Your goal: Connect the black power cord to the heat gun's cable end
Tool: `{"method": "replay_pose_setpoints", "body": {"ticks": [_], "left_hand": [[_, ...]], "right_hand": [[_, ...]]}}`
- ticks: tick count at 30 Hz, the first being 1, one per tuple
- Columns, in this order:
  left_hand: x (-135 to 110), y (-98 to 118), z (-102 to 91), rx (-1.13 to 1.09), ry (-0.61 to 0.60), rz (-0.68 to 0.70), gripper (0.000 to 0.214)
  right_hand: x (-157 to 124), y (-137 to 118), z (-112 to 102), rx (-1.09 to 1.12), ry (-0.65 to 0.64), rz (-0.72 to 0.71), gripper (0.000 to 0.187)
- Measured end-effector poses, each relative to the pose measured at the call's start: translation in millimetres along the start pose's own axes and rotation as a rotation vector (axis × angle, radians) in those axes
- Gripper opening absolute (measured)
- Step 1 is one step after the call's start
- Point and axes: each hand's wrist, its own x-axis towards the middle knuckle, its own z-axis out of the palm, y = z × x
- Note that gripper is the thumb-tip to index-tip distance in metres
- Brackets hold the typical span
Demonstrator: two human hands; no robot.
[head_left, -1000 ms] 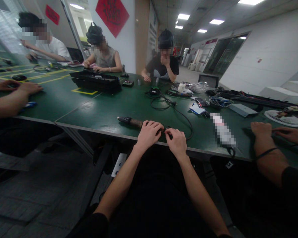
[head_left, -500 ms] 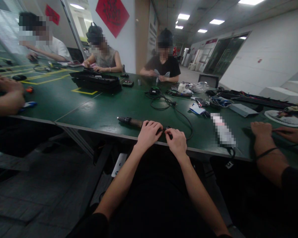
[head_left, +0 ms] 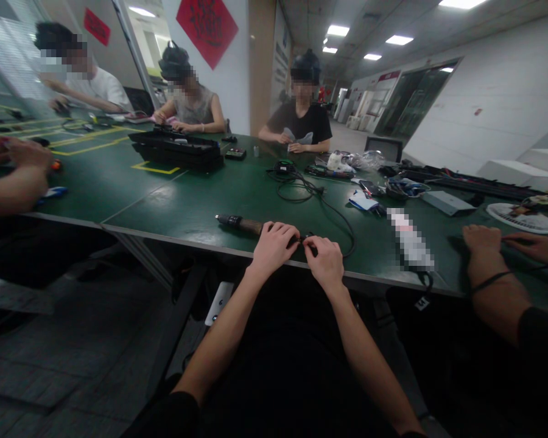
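Observation:
A long dark tool (head_left: 238,223) with a brown middle section lies along the near edge of the green table (head_left: 187,201). My left hand (head_left: 274,246) is curled over its right end and grips it. My right hand (head_left: 325,260) sits just beside, fingers pinched on a small dark part where a black cable (head_left: 335,217) meets the tool. The piece between my fingers is mostly hidden.
A black case (head_left: 176,151) and a coiled cable (head_left: 295,182) lie farther out. Small boxes, a blurred item (head_left: 410,246) and a white disc (head_left: 520,217) sit at the right. Other people's hands rest at the left (head_left: 22,155) and right (head_left: 484,240); three people sit opposite.
My hands and the tool have stayed put. The person opposite lowered a hand from the face to the table, and the hands at the far left pulled back leftward.

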Motion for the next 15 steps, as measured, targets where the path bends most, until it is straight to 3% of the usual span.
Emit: {"method": "replay_pose_setpoints", "body": {"ticks": [15], "left_hand": [[0.0,-0.5,0.4,-0.002,0.004,0.004,0.011]], "right_hand": [[0.0,0.4,1.1,-0.001,0.009,-0.003,0.013]]}}
